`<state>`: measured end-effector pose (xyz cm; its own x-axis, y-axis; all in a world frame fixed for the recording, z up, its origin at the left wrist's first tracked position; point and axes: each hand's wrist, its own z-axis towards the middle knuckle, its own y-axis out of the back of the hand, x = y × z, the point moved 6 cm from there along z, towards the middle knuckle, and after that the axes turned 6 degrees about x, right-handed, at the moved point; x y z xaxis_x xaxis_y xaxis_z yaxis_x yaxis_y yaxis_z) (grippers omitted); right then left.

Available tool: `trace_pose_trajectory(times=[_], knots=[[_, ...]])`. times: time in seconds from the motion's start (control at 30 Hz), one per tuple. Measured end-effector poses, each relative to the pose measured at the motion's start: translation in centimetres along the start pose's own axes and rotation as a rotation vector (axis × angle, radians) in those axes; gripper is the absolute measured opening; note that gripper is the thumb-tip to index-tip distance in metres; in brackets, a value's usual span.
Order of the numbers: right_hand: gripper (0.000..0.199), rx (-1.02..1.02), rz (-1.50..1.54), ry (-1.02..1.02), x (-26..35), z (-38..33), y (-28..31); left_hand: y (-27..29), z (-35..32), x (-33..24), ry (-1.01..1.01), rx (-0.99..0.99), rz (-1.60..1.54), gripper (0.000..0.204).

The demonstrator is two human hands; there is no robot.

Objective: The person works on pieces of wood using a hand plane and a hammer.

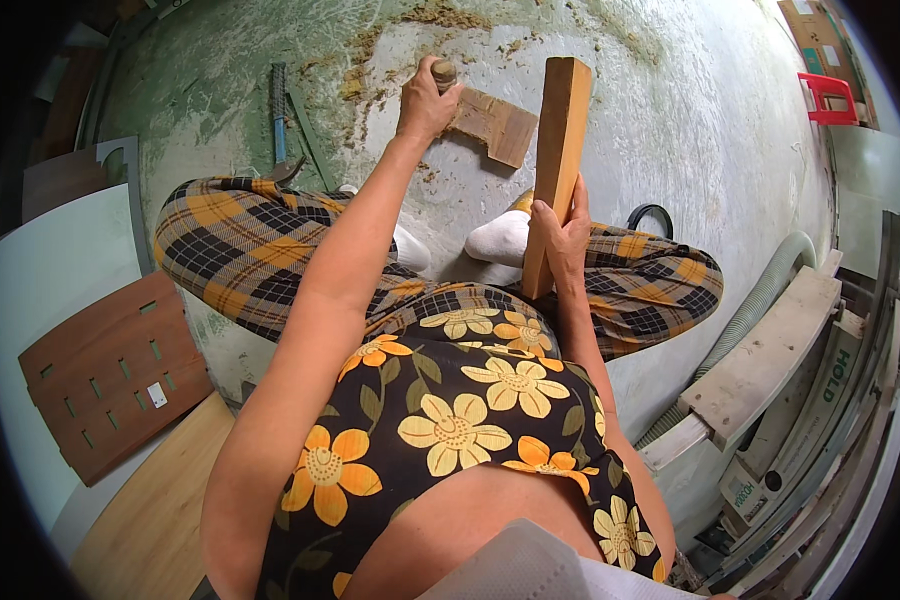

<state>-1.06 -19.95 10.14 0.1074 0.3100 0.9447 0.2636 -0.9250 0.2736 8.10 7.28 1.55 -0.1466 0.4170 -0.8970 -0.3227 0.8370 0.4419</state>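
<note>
In my left hand (430,105), out in front over the floor, is a round wooden handle (444,72) whose end points up. A flat brown piece (498,125) with a stepped edge lies just right of that hand; I cannot tell whether it is joined to the handle. My right hand (567,235) wraps around the lower part of a long squared wooden block (562,130). The block slants away from my lap, its far end raised, beside my white-socked foot (500,238).
A blue-handled hammer (279,110) lies left beside a green strip (310,140). Brown debris (355,75) is scattered ahead. Near my right knee is a black ring (651,217). A slotted brown panel (115,380) lies left; a hose (730,345) and long boards (770,340) line the right.
</note>
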Motion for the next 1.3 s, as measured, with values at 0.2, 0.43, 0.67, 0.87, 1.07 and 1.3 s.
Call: trace_pose_trajectory(times=[0.2,0.43,0.67,0.87,1.07,1.3], knots=[[0.069,0.003,0.013,-0.003,0.1,0.2,0.2,0.1,-0.4,-0.3,0.094,0.099,0.058,0.051],[0.069,0.008,0.061,-0.013,-0.2,-0.2,0.2,0.7,0.3,-1.1,0.026,-0.021,-0.036,0.052],[0.068,-0.008,0.011,0.002,-0.1,0.0,0.2,-0.1,0.0,0.2,0.058,0.104,0.086,0.052],[0.067,0.010,0.057,-0.021,0.2,0.0,0.1,0.9,0.5,-0.1,0.084,0.062,0.025,0.053],[0.066,0.027,0.044,-0.024,0.3,0.2,-0.1,2.1,0.9,0.6,0.052,-0.082,0.009,0.054],[0.067,0.054,0.048,-0.052,-0.4,1.7,-0.1,1.5,0.4,2.4,0.065,-0.063,-0.063,0.049]])
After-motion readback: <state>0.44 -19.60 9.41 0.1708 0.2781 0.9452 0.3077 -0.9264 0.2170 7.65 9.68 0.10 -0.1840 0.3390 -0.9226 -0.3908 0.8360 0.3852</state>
